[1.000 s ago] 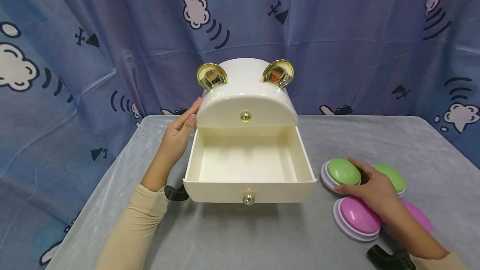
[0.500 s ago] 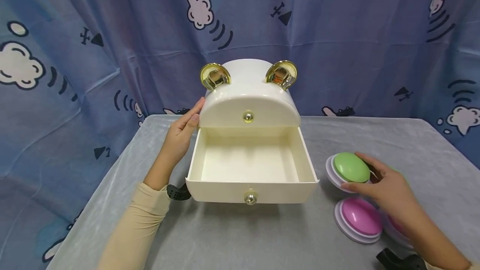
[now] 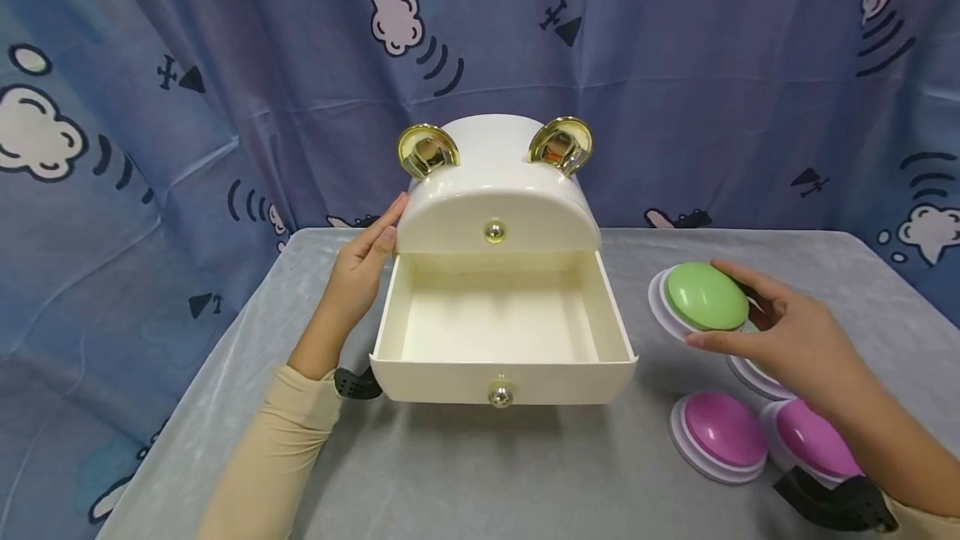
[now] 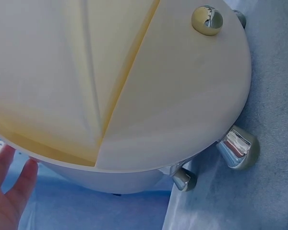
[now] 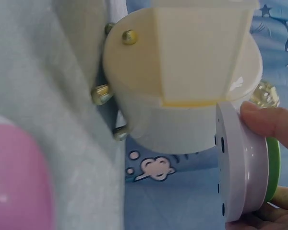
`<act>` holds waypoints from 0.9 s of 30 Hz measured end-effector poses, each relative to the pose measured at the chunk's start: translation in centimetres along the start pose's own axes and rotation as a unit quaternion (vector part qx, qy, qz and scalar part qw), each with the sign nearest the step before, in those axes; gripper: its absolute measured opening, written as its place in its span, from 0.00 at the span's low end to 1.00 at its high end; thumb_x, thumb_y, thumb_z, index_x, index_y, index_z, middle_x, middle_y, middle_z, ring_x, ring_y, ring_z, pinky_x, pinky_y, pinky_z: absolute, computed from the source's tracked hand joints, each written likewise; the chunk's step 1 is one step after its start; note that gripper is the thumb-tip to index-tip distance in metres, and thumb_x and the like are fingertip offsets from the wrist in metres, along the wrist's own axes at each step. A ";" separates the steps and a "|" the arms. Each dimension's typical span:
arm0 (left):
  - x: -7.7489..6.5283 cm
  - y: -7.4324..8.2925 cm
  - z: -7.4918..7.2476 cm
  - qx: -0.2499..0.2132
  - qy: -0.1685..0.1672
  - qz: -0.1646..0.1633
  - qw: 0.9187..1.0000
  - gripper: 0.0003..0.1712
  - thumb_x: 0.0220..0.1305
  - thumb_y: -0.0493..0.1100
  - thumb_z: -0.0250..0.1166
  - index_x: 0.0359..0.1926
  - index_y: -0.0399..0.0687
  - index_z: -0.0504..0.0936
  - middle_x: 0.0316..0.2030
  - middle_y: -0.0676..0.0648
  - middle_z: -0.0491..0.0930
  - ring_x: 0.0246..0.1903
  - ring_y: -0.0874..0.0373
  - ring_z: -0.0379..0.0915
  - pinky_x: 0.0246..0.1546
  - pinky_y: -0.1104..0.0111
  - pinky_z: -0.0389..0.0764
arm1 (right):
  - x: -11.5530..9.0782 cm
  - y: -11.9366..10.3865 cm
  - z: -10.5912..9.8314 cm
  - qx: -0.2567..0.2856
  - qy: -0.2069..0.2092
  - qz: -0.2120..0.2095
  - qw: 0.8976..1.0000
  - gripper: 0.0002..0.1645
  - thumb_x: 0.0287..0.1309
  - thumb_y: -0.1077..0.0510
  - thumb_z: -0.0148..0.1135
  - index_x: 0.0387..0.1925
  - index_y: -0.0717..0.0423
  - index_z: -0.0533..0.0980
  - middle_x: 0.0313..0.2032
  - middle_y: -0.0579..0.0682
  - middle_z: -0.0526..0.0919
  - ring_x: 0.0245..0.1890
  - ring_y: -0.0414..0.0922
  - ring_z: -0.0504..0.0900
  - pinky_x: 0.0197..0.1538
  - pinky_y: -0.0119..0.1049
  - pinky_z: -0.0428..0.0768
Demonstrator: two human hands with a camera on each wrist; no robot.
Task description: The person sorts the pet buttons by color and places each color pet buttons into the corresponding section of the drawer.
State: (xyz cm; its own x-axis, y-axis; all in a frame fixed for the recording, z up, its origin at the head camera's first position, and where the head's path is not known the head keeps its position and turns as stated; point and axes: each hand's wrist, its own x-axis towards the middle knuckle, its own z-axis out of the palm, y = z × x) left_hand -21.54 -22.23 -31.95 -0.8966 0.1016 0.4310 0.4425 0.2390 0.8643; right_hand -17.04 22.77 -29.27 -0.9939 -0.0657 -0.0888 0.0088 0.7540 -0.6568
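Observation:
My right hand (image 3: 802, 340) grips a round push button with a green dome (image 3: 705, 297) and a white base, thumb on the near side and fingers on the far side, raised above the table. In the right wrist view its pale base (image 5: 233, 165) shows small dark holes underneath. My left hand (image 3: 352, 277) rests with fairly straight fingers against the left side of a white domed drawer box (image 3: 498, 190) with gold ears. The lower drawer (image 3: 450, 384) is pulled out and has nothing in it; the upper front (image 4: 182, 91) is closed, with a gold knob.
On the grey-covered table (image 3: 570, 473), two pink-domed buttons (image 3: 726, 430) lie below my right hand. Another green-domed button (image 3: 757, 377) is partly hidden behind that hand. A blue patterned curtain (image 3: 495, 32) hangs behind the table.
My right hand has lifted the green-domed button off the table and moved it up and slightly right. My left hand keeps its place against the box.

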 end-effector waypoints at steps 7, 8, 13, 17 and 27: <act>-0.2 0.0 -0.2 -0.002 0.003 0.001 1.000 0.26 0.80 0.47 0.46 0.74 0.50 0.65 0.75 0.54 0.60 0.76 0.62 0.53 0.77 0.65 0.56 | -0.1 -2.6 -1.0 -0.001 0.004 -0.020 1.000 0.64 0.49 0.36 0.75 0.79 0.40 0.49 0.77 0.63 0.51 0.71 0.72 0.58 0.63 0.69 0.67; -0.2 0.0 -0.3 -0.001 0.003 0.001 1.000 0.26 0.80 0.47 0.46 0.74 0.50 0.65 0.75 0.54 0.60 0.76 0.62 0.53 0.77 0.65 0.56 | -0.1 -3.0 -1.1 -0.001 0.003 -0.024 1.000 0.64 0.48 0.36 0.75 0.79 0.40 0.49 0.77 0.63 0.51 0.71 0.72 0.58 0.63 0.70 0.66; -0.1 0.1 -0.3 -0.002 -0.002 0.004 1.000 0.26 0.80 0.47 0.46 0.74 0.51 0.64 0.75 0.54 0.60 0.76 0.63 0.52 0.77 0.65 0.56 | 0.1 -4.5 -1.4 -0.010 0.007 -0.045 0.999 0.64 0.45 0.36 0.77 0.79 0.40 0.52 0.76 0.64 0.54 0.70 0.71 0.61 0.63 0.64 0.68; 0.0 0.1 -0.2 -0.002 -0.004 0.005 1.000 0.26 0.80 0.47 0.46 0.74 0.50 0.64 0.75 0.54 0.60 0.76 0.63 0.52 0.77 0.65 0.56 | 0.3 -5.8 -1.3 0.001 -0.006 -0.062 0.998 0.64 0.43 0.36 0.78 0.77 0.39 0.55 0.76 0.61 0.57 0.70 0.67 0.64 0.58 0.39 0.81; 0.0 0.0 0.0 0.002 -0.003 0.001 1.000 0.26 0.80 0.47 0.46 0.74 0.49 0.64 0.75 0.52 0.60 0.76 0.61 0.53 0.77 0.63 0.56 | -0.3 -10.0 0.1 0.046 -0.044 -0.134 0.989 0.58 0.40 0.44 0.83 0.73 0.39 0.63 0.70 0.53 0.68 0.71 0.55 0.69 0.59 0.21 0.76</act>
State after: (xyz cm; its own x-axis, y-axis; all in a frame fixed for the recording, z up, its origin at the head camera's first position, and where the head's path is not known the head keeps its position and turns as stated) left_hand -21.58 -22.26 -31.92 -0.8955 0.1083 0.4317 0.4449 0.2429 0.8620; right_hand -16.85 15.15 -22.74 -0.9489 -0.3136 0.0356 -0.2386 0.6391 -0.7311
